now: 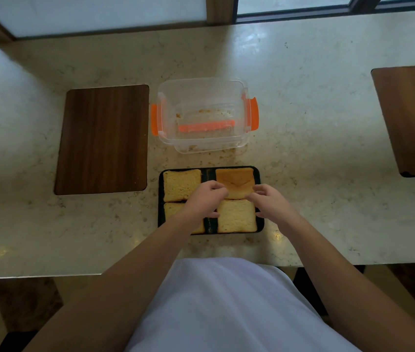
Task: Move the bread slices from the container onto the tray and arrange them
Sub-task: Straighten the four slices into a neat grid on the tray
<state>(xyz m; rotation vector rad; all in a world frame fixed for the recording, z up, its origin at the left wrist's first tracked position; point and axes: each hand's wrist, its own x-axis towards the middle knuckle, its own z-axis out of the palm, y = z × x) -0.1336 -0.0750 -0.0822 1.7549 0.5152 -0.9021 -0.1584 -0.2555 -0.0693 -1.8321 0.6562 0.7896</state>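
A pale stone worktop (302, 123) carries a black tray (259, 174) near its front edge, with four bread slices on it in two rows. The far-left slice (179, 184) and the near-right slice (236, 215) lie flat and pale; the near-left slice (173, 209) is mostly hidden under the left forearm. The far-right slice (235, 179) shows a browner crust face with a crease. The left hand (207, 199) reaches across the middle of the tray, its fingers curled together at that brown slice's near-left corner, and the right hand (271, 201) has its fingers pinching the slice's near-right edge. Just behind the tray stands a clear plastic container (202, 143) with orange clips (253, 114) on both ends; only crumbs and an orange strip show inside, and more crumbs lie on the worktop between container and tray. A dark wooden board (103, 139) lies to the left of the container, apart from it, and a second board (412, 118) sits well off to the right. No writing or label can be read anywhere.
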